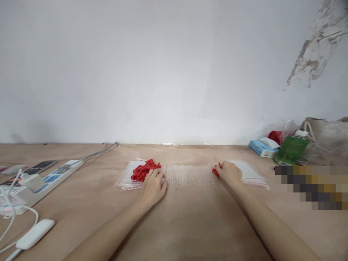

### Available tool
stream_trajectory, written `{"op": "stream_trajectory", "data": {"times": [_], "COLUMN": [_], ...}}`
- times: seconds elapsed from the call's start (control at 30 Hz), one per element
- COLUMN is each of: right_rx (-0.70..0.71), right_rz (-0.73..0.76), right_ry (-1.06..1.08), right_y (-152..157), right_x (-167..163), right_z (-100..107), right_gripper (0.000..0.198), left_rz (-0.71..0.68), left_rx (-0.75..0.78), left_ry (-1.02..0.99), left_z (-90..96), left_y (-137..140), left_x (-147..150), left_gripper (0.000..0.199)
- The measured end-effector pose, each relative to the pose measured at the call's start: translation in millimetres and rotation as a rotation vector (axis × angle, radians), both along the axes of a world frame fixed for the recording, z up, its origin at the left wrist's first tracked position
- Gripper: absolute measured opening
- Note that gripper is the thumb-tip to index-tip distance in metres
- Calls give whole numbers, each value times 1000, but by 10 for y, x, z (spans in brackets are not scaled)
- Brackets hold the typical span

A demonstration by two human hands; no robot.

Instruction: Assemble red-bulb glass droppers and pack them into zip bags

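My left hand (154, 185) rests at the near right edge of a heap of small red plastic pieces (140, 174), fingers bent and slightly apart, touching the heap. The heap lies on a stack of clear zip bags (123, 177). Between my hands runs a row of thin clear plastic tubes (187, 175), laid side by side. At the right end of the row, my right hand (230, 172) is closed, with a few red plastic pieces (216, 169) at its fingertips. A second stack of zip bags (251, 174) lies under and beside that hand.
A power strip (61, 178) with plugs and cables, a phone (40, 167) and a white oval device (35, 233) lie at left. At right stand a tissue box (262, 148), a green bottle (292, 148) and plastic bags (326, 141). The wall (174, 72) bounds the wooden table (174, 232).
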State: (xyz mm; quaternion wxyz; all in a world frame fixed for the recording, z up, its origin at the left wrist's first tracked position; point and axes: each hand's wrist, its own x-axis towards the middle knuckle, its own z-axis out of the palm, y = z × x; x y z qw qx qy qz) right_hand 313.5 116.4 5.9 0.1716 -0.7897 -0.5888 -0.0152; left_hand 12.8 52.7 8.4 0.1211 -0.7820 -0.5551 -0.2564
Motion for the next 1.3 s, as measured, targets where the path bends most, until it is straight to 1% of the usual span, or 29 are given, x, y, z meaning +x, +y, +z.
{"op": "stream_trajectory", "data": {"times": [0.13,0.2,0.23,0.3,0.37,0.43,0.5,0.57,0.67,0.77,0.83,0.87,0.9,0.97,1.03,1.07,1.1,1.2,1.3], "right_rx": [18,64,111,243,370,443,477,476,456,433,441,447,452,449,427,413,399,382,389], "right_rz": [-36,-41,-23,73,226,370,503,610,717,777,792,795,799,808,830,845,863,926,986], "right_ry": [-3,-10,-5,43,111,145,155,163,187,251,330,376,422,510,571,595,615,661,677], "right_y": [-7,-16,-24,-51,-98,-169,-262,-367,-528,-662,-723,-746,-765,-796,-823,-836,-849,-881,-899], "right_x": [6,-5,-20,-82,-197,-359,-538,-696,-839,-872,-862,-854,-846,-834,-828,-828,-829,-836,-842], "right_z": [22,54,72,96,89,47,-11,-62,-96,-116,-155,-182,-212,-266,-297,-302,-300,-276,-254], "right_gripper": [31,28,25,25,31,35,34,32,26,24,21,19,18,16,17,17,18,22,24], "left_rz": [210,279,299,324,352,395,441,470,485,480,430,371,285,62,-141,-206,-254,-342,-395], "left_rx": [-16,-50,-65,-81,-89,-123,-175,-217,-237,-210,-153,-114,-75,-26,-33,-45,-54,1,62], "left_ry": [159,190,200,217,223,207,186,173,158,135,124,116,102,41,-41,-73,-93,-126,-122], "left_z": [84,91,88,77,71,74,83,95,120,164,190,194,186,129,23,-40,-103,-247,-296], "left_y": [175,236,260,300,334,366,399,429,452,417,345,292,230,85,-64,-132,-189,-284,-286], "left_x": [80,112,124,139,149,159,172,187,208,214,199,186,168,122,69,41,15,-48,-75], "left_gripper": [23,29,30,32,33,34,35,35,36,35,31,29,26,21,19,19,19,17,22]}}
